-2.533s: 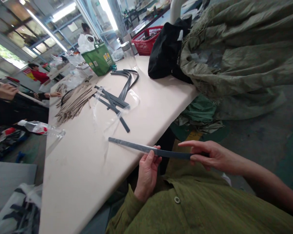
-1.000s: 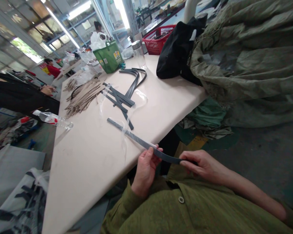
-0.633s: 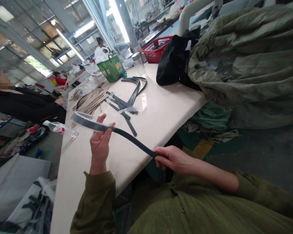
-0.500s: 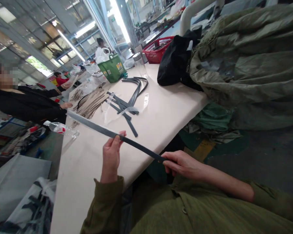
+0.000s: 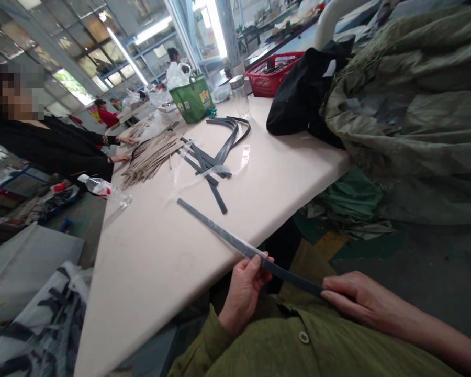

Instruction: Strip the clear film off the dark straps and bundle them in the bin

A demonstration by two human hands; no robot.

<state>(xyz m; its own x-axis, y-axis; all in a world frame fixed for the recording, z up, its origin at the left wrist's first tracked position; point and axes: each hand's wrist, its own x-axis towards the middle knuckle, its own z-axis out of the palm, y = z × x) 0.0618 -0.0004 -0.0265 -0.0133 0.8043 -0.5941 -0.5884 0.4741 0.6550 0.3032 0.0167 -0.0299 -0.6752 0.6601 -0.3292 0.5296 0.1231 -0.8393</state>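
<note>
A long, narrow dark grey strip (image 5: 220, 230) slants from over the table down to my lap. My left hand (image 5: 246, 287) pinches it between thumb and fingers near its middle, just off the table edge. At its lower end, my right hand (image 5: 351, 298) grips the strip between thumb and curled fingers; that tip is hidden. A pale, filmy band shows along the strip beside my left thumb. Farther up the table lie several similar dark strips (image 5: 214, 191), some crossed and some curved, with a clear plastic band (image 5: 243, 159) draped over them.
On the white table (image 5: 149, 262) are a bundle of tan strips (image 5: 151, 162), a tipped plastic bottle (image 5: 105, 191), a green bag (image 5: 191, 99), a clear jar (image 5: 240, 97), a red basket (image 5: 269, 76) and a black cloth (image 5: 294, 99). A co-worker (image 5: 58, 141) stands at the left, hands by the tan strips.
Both my hands have moved right and down toward my body, drawing the strip along. Its far end has shifted right, away from the bottle. The camera view has shifted slightly.
</note>
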